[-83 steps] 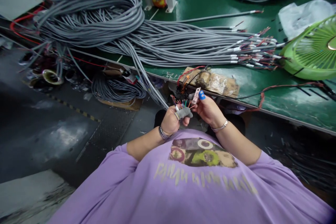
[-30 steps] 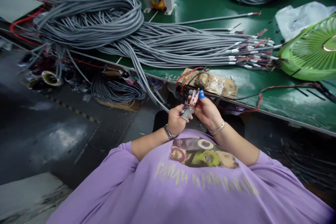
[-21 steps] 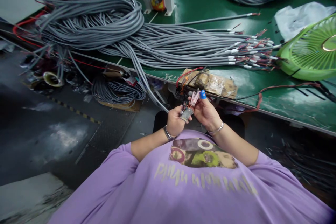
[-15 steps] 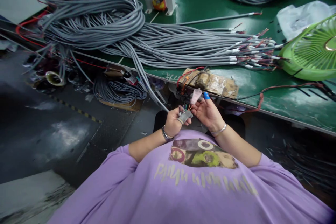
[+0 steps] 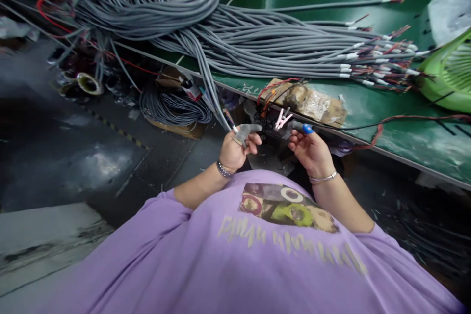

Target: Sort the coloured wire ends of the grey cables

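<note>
Although the green tabletop (image 5: pixel 415 132) spans the space ahead of the left hand (image 5: pixel 234 149) and right hand (image 5: pixel 310 149), its near edge stops short of both, slanting closest to the right. Grey cable bundle (image 5: pixel 257 41): across the tabletop, beyond both hands; stripped ends ahead and right of the right hand. Green fan (image 5: pixel 451 76): well right of the right hand. Dark cable coil (image 5: pixel 172 105): left of the left hand, below tabletop level. Cardboard block (image 5: pixel 308 100): just ahead of the right hand, along the edge. Left hand: closed on a grey cable (image 5: pixel 220 114). Right hand: fingers loosely half-curled, free of any grip; an open gap between the hands. Pink clothespin (image 5: pixel 281 120): in that gap, near the right fingertips, apart from them.
</note>
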`<state>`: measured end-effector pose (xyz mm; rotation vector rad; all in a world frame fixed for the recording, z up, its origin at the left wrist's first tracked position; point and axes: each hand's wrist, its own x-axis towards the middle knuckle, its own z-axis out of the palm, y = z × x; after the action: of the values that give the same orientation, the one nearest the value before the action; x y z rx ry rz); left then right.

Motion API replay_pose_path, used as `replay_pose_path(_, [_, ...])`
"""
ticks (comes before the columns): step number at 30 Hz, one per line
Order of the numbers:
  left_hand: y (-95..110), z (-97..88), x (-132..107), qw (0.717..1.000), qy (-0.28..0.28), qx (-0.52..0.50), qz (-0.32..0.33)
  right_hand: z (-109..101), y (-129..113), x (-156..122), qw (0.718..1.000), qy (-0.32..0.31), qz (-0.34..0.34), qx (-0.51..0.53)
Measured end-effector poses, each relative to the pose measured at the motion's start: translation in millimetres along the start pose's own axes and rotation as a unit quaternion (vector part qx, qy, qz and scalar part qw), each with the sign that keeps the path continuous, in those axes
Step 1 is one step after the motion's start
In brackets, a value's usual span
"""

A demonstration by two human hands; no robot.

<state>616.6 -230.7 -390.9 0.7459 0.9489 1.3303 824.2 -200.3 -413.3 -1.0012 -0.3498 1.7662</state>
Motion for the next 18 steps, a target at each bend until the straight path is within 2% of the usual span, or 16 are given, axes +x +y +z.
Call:
replay_pose_path(4, [10, 3.0, -14, 0.995, 0.049, 0.019, 0.083, -1, 6, -8, 1.000, -0.022, 0.006, -0.018])
replay_pose_path(9, [8, 10.6, -35, 0.984, 0.079, 0.098, 0.129, 2, 11, -26, 0.995, -0.076, -0.012, -0.069])
replay_pose_path(12, [0, 10.9, -43, 0.974, 0.043, 0.186, 0.118, 2, 13, -38, 0.983, -0.101, -0.051, -0.143])
replay_pose_path(15, [-7, 8.9, -45, 0.957, 0.009, 0.277, 0.085, 4, 15, -48, 0.959, -0.153, -0.106, -0.215])
replay_pose_path(18, [-13, 5.2, -41, 0.945, -0.014, 0.321, 0.070, 12, 19, -50, 0.941, -0.185, -0.142, -0.244])
